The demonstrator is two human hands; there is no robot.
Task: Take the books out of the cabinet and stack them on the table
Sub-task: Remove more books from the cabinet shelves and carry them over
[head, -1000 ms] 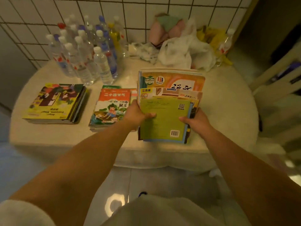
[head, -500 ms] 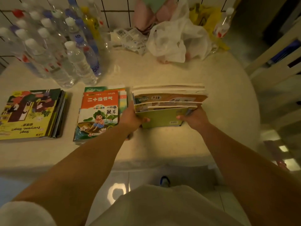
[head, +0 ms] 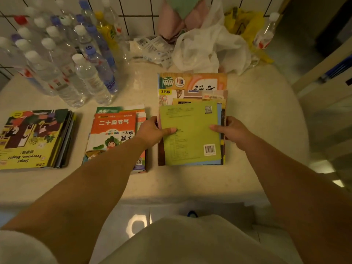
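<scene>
Head view, only cam. Both hands grip the third pile of books (head: 191, 119) by its sides. Left hand (head: 152, 131): thumb lies across the green back cover (head: 190, 134) on top, other fingers curl round the pile's left edge, closed on it. Right hand (head: 231, 131): thumb tip on the green cover near its right edge, rest of fingers wrapped at the right side of the pile; fingertips under it are hidden, can't tell how far they reach. The pile sits on the table (head: 257, 121), fanned, w/ larger orange covers showing beyond the green one at the far end. Can't tell if it's fully resting or partly held up.

Two other stacks lie flat to the left: orange-cover stack (head: 114, 134) just beside the left hand, yellow-cover stack (head: 34, 138) further left, apart from it. Water bottles (head: 62, 60) crowd the far-left of the table; white plastic bag (head: 205, 46) behind the held pile.

Vs 0.5 s ago: pile was tipped w/ page edges facing the cam; now it's laid back, covers up. Grip looks the same both sides. Other two stacks haven't moved.
</scene>
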